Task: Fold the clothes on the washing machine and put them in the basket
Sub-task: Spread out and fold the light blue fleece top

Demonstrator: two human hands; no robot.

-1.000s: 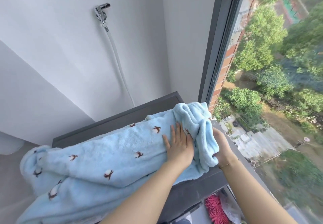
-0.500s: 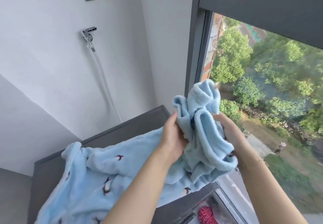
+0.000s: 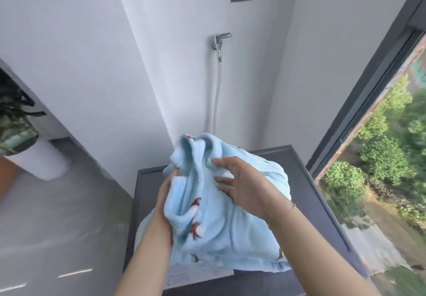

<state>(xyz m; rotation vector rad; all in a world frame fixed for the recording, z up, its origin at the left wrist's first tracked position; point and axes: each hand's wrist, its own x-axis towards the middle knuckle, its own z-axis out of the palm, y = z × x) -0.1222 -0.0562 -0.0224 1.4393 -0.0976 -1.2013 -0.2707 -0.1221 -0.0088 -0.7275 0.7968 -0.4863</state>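
Two hands were at work on one pale blue fleece garment (image 3: 221, 222), bunched in a loose heap and partly lifted above the dark top of the washing machine (image 3: 306, 194), with its lower hem trailing over the near left edge of that surface. No basket was in view.

The step in hand looked like gathering the garment to set up a fold. To do it well, the person would probably need to find a seam or edge, shake the bulk out so that no layer stayed twisted inside, and lay it flat on the surface before doubling it over; folding from a heap this crumpled would likely trap lumps. The hanging hem risked dragging the whole piece off the near edge if the grip slackened.

The left hand (image 3: 169, 194) came up from the near left, its fingers curled into the cloth and clamped on a thick bunch of it, mostly buried in the folds. The right hand (image 3: 244, 181) reached across from the near right, palm turned leftward, fingers spread apart and fairly straight, pressing against the side of the heap without closing on it.
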